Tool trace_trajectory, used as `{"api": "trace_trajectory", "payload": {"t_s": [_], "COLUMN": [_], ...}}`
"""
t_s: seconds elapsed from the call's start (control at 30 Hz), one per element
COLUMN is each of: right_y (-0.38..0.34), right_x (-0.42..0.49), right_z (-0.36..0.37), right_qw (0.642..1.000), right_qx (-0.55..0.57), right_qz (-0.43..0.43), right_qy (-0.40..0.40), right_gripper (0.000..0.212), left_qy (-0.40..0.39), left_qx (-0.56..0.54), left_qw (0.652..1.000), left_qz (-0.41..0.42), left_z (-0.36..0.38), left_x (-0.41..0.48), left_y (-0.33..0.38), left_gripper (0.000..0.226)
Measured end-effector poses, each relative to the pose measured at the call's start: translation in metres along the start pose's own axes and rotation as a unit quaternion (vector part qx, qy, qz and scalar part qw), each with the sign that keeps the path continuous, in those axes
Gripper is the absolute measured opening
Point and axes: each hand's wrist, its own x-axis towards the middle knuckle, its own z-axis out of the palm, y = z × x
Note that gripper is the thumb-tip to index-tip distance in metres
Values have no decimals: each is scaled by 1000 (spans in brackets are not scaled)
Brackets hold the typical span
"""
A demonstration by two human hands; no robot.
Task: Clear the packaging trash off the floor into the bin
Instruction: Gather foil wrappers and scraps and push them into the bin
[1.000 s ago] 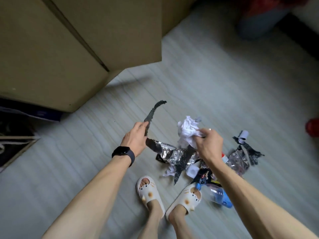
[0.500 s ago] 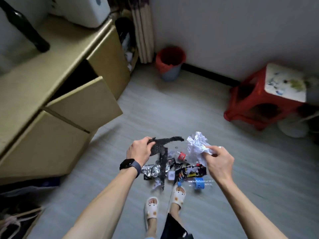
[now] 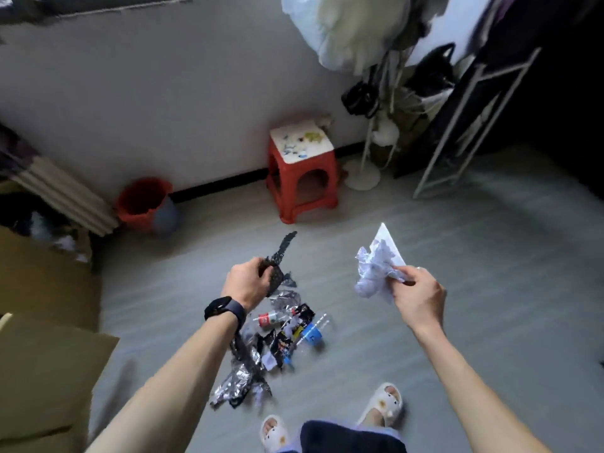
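hands point(image 3: 248, 284) point(image 3: 418, 294) gripping wrapper point(image 3: 277, 256), paper point(image 3: 376, 269)

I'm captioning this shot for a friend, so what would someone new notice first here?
First the two hands in the middle: the left hand grips a black wrapper, and the right hand pinches crumpled white paper. Below them a trash pile of foil, wrappers and bottles lies on the floor. At the back stand a red bin, on the left, and a red stool.
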Motion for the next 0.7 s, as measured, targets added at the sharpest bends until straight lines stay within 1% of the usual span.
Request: {"api": "trace_trajectory", "payload": {"t_s": [0.07,0.2,0.33,0.4,0.57,0.7], "right_y": [28,95,156,177,232,265], "right_x": [14,52,95,112,163,201], "right_z": [-39,-118,-204,-239,-328,-371], "right_qw": [999,994,985,981,965,953], "right_qx": [8,17,33,34,44,58], "right_qz": [30,85,130,139,172,200], "right_qy": [27,70,112,129,193,221], "right_gripper": [5,12,14,18,15,14], "left_qy": [-12,-40,-54,-67,-88,-99], "left_qx": [15,41,79,86,87,98], "left_qw": [999,991,971,965,938,922], "left_qz": [46,121,218,240,324,360], "left_z": [19,71,135,156,213,250], "left_x": [10,26,36,35,41,60], "left_y": [58,176,295,345,474,553], "left_gripper": [17,10,11,15,17,21]}}
